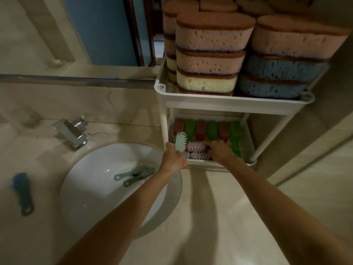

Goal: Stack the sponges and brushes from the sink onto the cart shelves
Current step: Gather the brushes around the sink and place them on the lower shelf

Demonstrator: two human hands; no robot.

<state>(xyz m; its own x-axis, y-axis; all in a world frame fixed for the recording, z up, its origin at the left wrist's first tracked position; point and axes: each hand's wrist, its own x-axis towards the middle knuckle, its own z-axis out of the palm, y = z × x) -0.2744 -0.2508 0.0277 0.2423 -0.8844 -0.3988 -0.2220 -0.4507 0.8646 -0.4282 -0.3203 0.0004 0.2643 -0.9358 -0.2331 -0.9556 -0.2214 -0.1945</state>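
A white cart (229, 105) stands right of the white sink (91, 197). Its top shelf carries tall stacks of pink, yellow and blue sponges (212, 54). The lower shelf (206, 163) has a row of red and green brushes (208, 130) at the back and pink brushes in front. My left hand (174, 159) grips a mint-green brush (181, 140) by its handle, bristle head up, at the shelf's left front corner. My right hand (222, 152) holds a pink brush (195, 146) lying on that shelf. Two green-handled brushes (136, 174) lie in the sink.
A chrome faucet (73, 131) sits behind the sink on the marble counter. A dark blue brush (23, 190) lies on the counter at the left. A mirror runs along the wall above. A wall panel stands close to the cart's right side.
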